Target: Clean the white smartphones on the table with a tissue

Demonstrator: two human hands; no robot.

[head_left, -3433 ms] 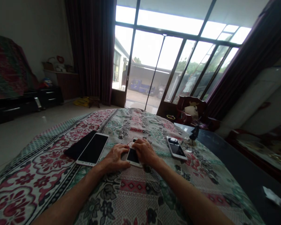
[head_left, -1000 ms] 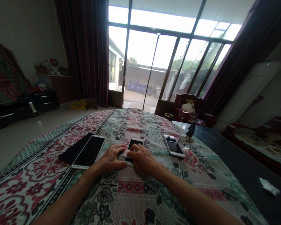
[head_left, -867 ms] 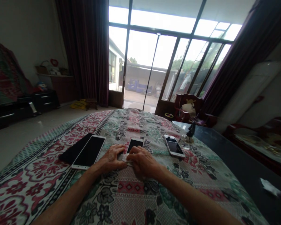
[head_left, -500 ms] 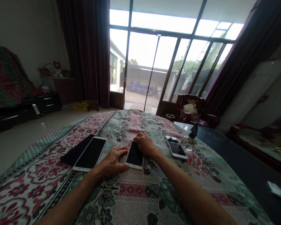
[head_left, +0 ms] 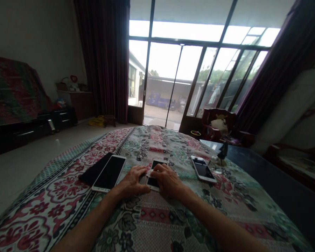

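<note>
A white-framed smartphone [head_left: 152,182] with a dark screen lies face up on the patterned tablecloth, between my two hands. My left hand [head_left: 133,180] holds it at the left side, thumb at the lower corner and fingers by the upper edge. Over the middle of the screen, my right hand [head_left: 167,179] bends its fingers down onto a small white piece [head_left: 149,172] that looks like tissue; the fingers hide most of it. To the left, a larger white smartphone [head_left: 109,174] rests partly on a dark flat case [head_left: 94,169]. Another white smartphone [head_left: 203,169] lies to the right.
Beyond the right phone stands a small dark figurine [head_left: 222,153] on a clear base. The flowered tablecloth [head_left: 157,213] covers the table, with a dark glossy surface [head_left: 254,175] beside it on the right. A wooden chair [head_left: 217,122] stands near the glass doors.
My right hand has moved from the phone's top edge down over its screen, and the white piece now shows under its fingers. My left hand stays at the phone's left side. The view has shifted slightly.
</note>
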